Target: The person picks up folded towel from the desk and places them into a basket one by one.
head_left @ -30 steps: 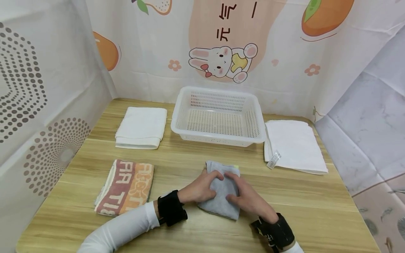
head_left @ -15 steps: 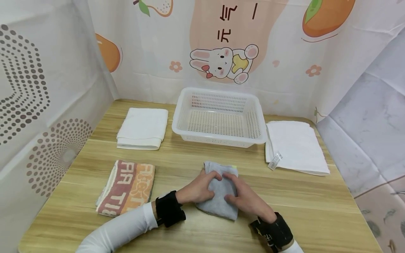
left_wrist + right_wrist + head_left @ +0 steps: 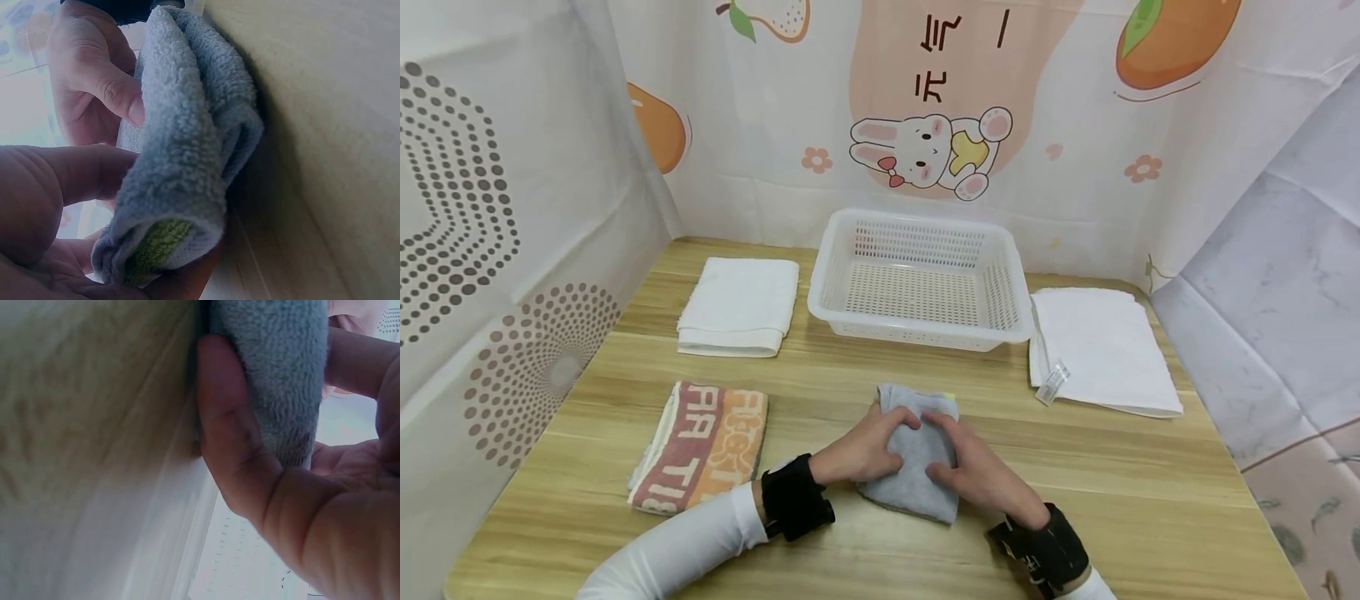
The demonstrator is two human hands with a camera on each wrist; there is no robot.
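Observation:
A folded grey towel (image 3: pixel 917 454) lies near the front middle of the wooden table, with a small yellow-green patch at its far right corner. My left hand (image 3: pixel 865 446) grips its left side and my right hand (image 3: pixel 981 471) its right side. In the left wrist view, the left thumb presses on the grey towel (image 3: pixel 175 131) from above while fingers curl beneath its folded layers. The right wrist view has one finger (image 3: pixel 228 412) tucked under the towel's edge, close against the tabletop, and the thumb on the upper face.
Behind the hands stands a white perforated plastic basket (image 3: pixel 917 327). A folded white towel (image 3: pixel 741 300) lies left of it, and another white towel (image 3: pixel 1105 350) with a tag lies to the right. A folded orange and maroon patterned towel (image 3: pixel 703 446) rests beside my left forearm. Printed curtains surround the table.
Both hands and the grey towel between them have shifted slightly to the left. The grip looks the same, and the basket and other towels stay in place.

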